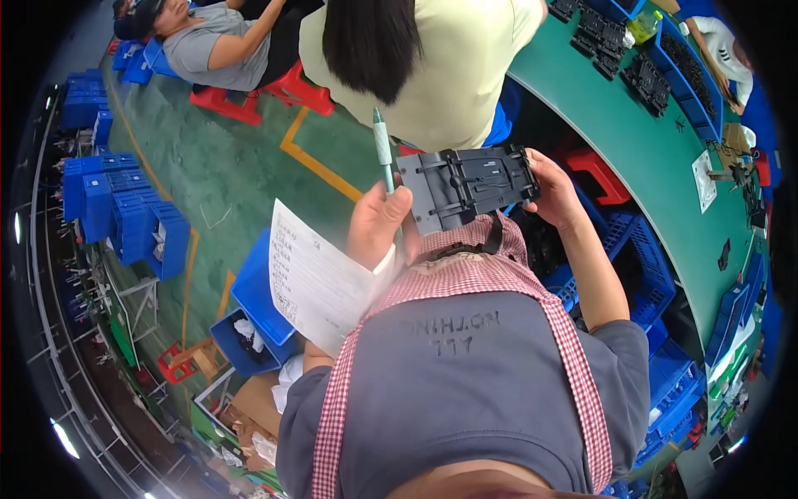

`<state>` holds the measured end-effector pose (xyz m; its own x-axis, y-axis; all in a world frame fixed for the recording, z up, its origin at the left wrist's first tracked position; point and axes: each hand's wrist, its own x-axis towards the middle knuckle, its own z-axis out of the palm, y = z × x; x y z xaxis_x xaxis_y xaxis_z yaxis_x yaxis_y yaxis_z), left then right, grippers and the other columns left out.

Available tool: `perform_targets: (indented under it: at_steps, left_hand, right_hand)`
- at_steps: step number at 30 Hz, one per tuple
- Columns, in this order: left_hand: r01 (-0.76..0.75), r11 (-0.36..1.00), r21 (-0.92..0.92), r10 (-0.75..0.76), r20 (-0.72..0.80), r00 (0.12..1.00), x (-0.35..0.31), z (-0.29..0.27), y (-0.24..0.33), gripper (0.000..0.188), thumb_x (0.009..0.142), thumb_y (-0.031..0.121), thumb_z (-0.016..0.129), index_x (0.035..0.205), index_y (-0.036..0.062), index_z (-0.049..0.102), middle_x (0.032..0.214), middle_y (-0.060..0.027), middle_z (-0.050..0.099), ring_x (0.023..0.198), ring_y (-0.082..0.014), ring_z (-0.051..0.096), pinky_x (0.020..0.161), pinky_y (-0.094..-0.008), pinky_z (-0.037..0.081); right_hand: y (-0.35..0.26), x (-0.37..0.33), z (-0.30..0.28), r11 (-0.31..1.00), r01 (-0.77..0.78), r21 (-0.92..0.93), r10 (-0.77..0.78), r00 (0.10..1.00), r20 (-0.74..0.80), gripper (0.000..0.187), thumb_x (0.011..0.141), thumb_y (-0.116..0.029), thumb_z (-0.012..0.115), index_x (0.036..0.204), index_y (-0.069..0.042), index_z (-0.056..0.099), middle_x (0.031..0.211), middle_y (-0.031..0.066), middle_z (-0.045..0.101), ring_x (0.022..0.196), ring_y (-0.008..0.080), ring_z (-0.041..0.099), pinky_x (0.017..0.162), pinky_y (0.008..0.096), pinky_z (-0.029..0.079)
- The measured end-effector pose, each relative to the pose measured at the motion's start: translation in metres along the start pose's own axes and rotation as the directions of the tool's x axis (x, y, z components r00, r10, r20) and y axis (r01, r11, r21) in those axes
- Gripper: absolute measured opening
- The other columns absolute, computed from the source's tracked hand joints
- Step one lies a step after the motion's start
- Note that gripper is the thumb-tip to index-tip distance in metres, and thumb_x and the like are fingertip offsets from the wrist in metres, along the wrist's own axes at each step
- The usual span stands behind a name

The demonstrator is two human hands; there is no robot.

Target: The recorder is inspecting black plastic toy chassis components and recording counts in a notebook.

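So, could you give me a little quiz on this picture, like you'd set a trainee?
1. Which of the wearer's hands grips the pen?
2. True or false: only one hand is on the black plastic chassis.
3. The checks on the apron are: A) blue and white; B) red and white; C) green and yellow.

Key:
1. The left hand.
2. False: the right hand holds one end and the left hand the other.
3. B.
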<state>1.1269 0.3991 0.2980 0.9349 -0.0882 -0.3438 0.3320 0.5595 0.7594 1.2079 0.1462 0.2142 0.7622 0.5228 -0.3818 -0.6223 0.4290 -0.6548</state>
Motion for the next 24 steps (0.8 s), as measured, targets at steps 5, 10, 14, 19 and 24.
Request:
perform_targets:
  at_steps: [5,10,14,19,24]
  left_hand:
    - [0.002,0.999,-0.051,-0.004,-0.038,0.999,0.004,-0.003,0.004,0.027,0.089,0.024,0.051,0.102,0.0013,0.050,0.067,-0.0052,0.055,0.039,-0.0104,0.045,0.036,-0.0209,0.033]
    - [-0.070,0.991,-0.114,0.069,-0.020,0.997,0.012,-0.010,-0.001,0.027,0.089,0.021,0.050,0.102,-0.0025,0.049,0.060,-0.0083,0.054,0.034,-0.0126,0.043,0.030,-0.0233,0.033]
    - [-0.094,0.995,0.018,0.096,-0.106,0.990,0.014,-0.003,0.001,0.030,0.091,0.026,0.043,0.077,-0.0006,0.046,0.042,-0.0026,0.039,0.030,-0.0083,0.032,0.030,-0.0192,0.027]
    - [-0.096,0.989,-0.115,0.082,-0.125,0.989,0.014,-0.013,0.001,0.022,0.087,0.017,0.047,0.096,-0.0036,0.048,0.045,-0.0080,0.044,0.030,-0.0139,0.038,0.029,-0.0241,0.031]
    - [-0.076,0.991,-0.113,0.068,-0.070,0.995,0.017,-0.013,0.001,0.022,0.088,0.018,0.047,0.094,-0.0030,0.049,0.046,-0.0074,0.045,0.030,-0.0133,0.038,0.029,-0.0237,0.031]
  right_hand:
    - [0.001,0.003,-0.001,0.997,0.076,-0.017,-0.076,0.997,0.004,0.017,0.088,-0.023,0.046,0.086,-0.006,0.047,0.066,0.0006,0.049,0.047,0.0076,0.048,0.035,0.0189,0.038]
    - [-0.007,-0.002,0.001,0.991,0.128,-0.047,-0.129,0.991,-0.025,0.018,0.090,-0.024,0.044,0.083,-0.007,0.044,0.064,0.0001,0.048,0.047,0.0083,0.048,0.035,0.0201,0.040]
    - [-0.011,-0.009,0.005,0.988,0.152,-0.001,-0.152,0.988,0.024,0.019,0.091,-0.024,0.042,0.084,-0.006,0.044,0.065,0.0020,0.049,0.048,0.0107,0.050,0.039,0.0226,0.042]
    - [-0.013,-0.013,0.009,0.989,0.149,0.011,-0.149,0.988,0.032,0.019,0.092,-0.025,0.042,0.086,-0.007,0.044,0.071,0.0035,0.051,0.055,0.0132,0.053,0.043,0.0257,0.046]
    - [-0.009,-0.011,0.012,0.984,0.172,-0.037,-0.174,0.984,-0.047,0.021,0.092,-0.027,0.040,0.087,-0.007,0.042,0.072,0.0050,0.052,0.050,0.0128,0.053,0.038,0.0233,0.043]
